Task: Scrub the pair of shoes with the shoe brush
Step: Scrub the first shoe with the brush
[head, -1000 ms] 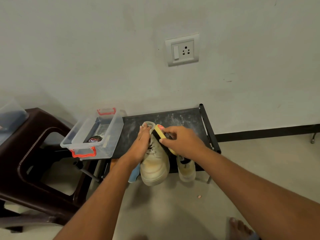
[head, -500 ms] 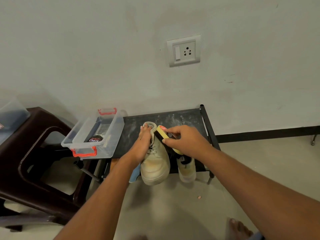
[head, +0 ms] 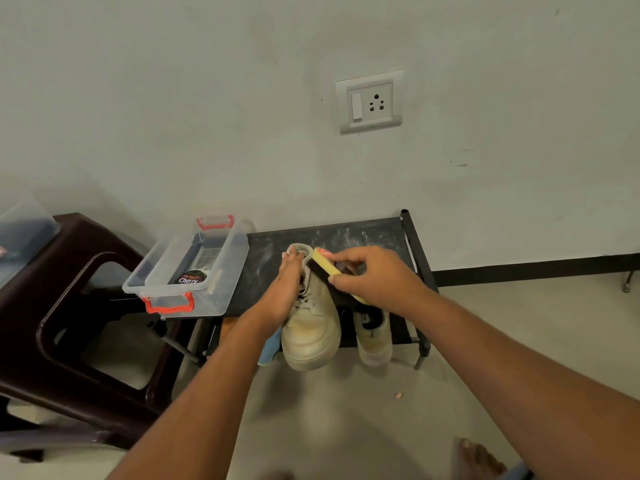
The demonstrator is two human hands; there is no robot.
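A person's left hand (head: 287, 292) grips a beige shoe (head: 311, 330) at its collar, the fingers (head: 294, 254) curled over the heel opening and clamped on it. The shoe lies at the front of a low black desk (head: 346, 233) set against the wall, its toe pointing towards the camera and hanging past the desk's front edge; whether its sole rests on the desk cannot be told.

The right hand (head: 377, 280) holds the shoe brush (head: 325, 266), fingers and thumb closed round its yellow back; the dark bristles face down and to the left and touch the upper right side of the held shoe, near the collar. The second shoe (head: 374, 337) of the pair sits just to the right of the first, partly hidden beneath the right hand, its toe also past the front edge.

On the left end of the desk stands a clear plastic box (head: 221, 271) with red handles; inside it lies a round tin (head: 189, 278) marked "Cherry". A dark brown plastic stool (head: 69, 306) stands beside the desk on the left; a blue cloth (head: 270, 348) shows below the left wrist. A wall socket (head: 369, 102) is mounted above the desk; a bare foot (head: 478, 455) rests on the floor at the bottom right.
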